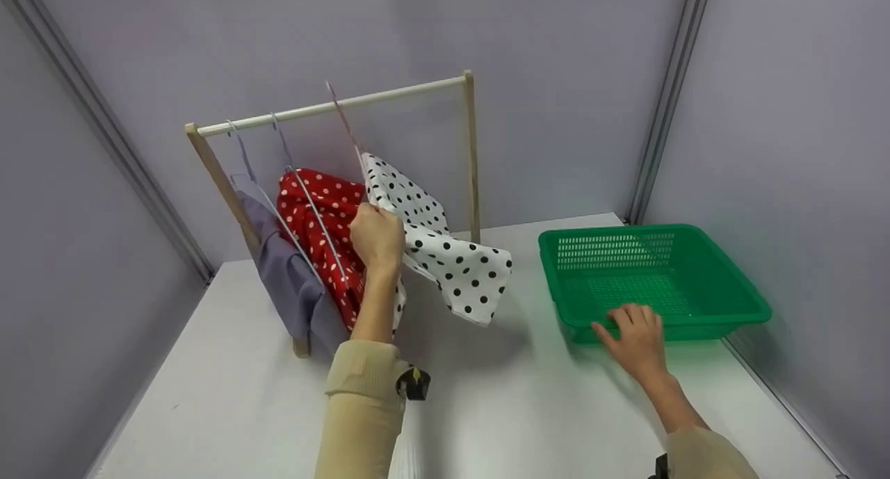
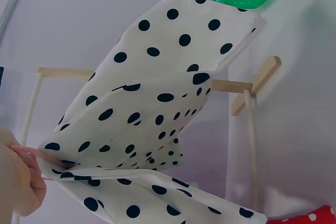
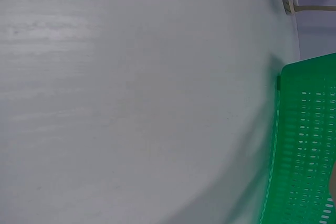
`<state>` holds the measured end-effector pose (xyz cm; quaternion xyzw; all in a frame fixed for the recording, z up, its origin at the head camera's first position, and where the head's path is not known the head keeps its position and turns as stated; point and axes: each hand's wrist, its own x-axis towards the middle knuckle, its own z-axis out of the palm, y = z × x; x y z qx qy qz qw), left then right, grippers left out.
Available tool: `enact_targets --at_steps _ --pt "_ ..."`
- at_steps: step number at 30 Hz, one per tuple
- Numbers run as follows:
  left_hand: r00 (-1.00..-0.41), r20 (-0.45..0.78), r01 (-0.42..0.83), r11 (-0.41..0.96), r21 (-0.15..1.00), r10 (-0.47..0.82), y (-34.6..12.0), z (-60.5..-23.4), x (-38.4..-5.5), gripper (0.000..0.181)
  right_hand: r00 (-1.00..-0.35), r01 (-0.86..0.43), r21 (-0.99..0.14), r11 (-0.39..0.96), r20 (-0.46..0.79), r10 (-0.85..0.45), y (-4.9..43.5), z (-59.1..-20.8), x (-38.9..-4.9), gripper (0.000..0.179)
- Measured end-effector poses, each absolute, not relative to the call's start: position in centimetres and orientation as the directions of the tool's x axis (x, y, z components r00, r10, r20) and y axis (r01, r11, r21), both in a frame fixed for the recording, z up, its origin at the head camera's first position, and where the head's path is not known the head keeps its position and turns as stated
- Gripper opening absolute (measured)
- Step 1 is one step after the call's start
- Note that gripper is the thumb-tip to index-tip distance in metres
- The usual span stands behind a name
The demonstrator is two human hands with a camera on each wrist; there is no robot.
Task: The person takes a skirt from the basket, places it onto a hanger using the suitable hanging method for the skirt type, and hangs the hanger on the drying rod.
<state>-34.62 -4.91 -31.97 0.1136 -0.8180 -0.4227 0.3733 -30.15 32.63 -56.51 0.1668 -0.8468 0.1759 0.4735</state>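
My left hand (image 1: 377, 239) grips a pink hanger (image 1: 345, 126) with a white garment with black dots (image 1: 459, 260) on it. The left wrist view shows the hanger's pink bar (image 2: 39, 154) between the fingers, and the dotted cloth (image 2: 157, 98) spreading out beside them. The hanger's hook crosses the rail (image 1: 410, 90) of a small clothes rack; whether it bears on the rail I cannot tell. At the near rim of a green basket (image 1: 723, 284), my right hand (image 1: 638, 341) holds on, fingers bent over the edge. Only a sliver of that hand appears in the right wrist view.
On the rack's left part hang a red garment with white dots (image 1: 316, 201) and a grey-purple garment (image 1: 292, 284), each on a pale hanger. Wooden posts (image 1: 473, 166) carry the rail. Grey walls enclose the white table (image 1: 229, 395) at the back and sides.
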Motion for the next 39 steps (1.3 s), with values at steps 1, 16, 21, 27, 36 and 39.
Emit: enact_targets --at_steps 1,16,21,27,36,39 --pt "-0.698 0.507 0.118 0.618 0.778 -0.505 -5.0 -32.3 -34.6 0.014 -0.496 -0.45 -0.143 0.882 0.861 -0.113 32.6 -56.5 -30.1 0.045" --pt "-0.726 0.468 -0.001 0.682 0.732 -0.504 -6.5 -34.1 -34.7 0.012 -0.523 -0.448 -0.171 0.878 0.846 -0.102 32.9 -56.5 -30.0 0.042" --pt "-0.713 0.485 -0.015 0.702 0.712 -0.507 -6.6 -34.6 -34.6 0.013 -0.524 -0.446 -0.166 0.879 0.845 -0.107 32.8 -56.6 -30.1 0.045" --pt "-0.694 0.511 -0.02 0.724 0.69 -0.506 -7.0 -35.1 -34.6 0.013 -0.527 -0.445 -0.168 0.88 0.843 -0.105 32.8 -56.9 -30.1 0.046" --pt "-0.736 0.469 -0.036 0.72 0.693 -0.488 -7.3 -34.7 -34.4 0.014 -0.526 -0.444 -0.163 0.881 0.843 -0.109 32.8 -56.7 -30.1 0.045" --pt "-0.752 0.443 -0.059 0.719 0.692 -0.488 -7.4 -34.4 -34.4 0.015 -0.536 -0.441 -0.165 0.882 0.837 -0.111 32.8 -56.5 -30.1 0.039"
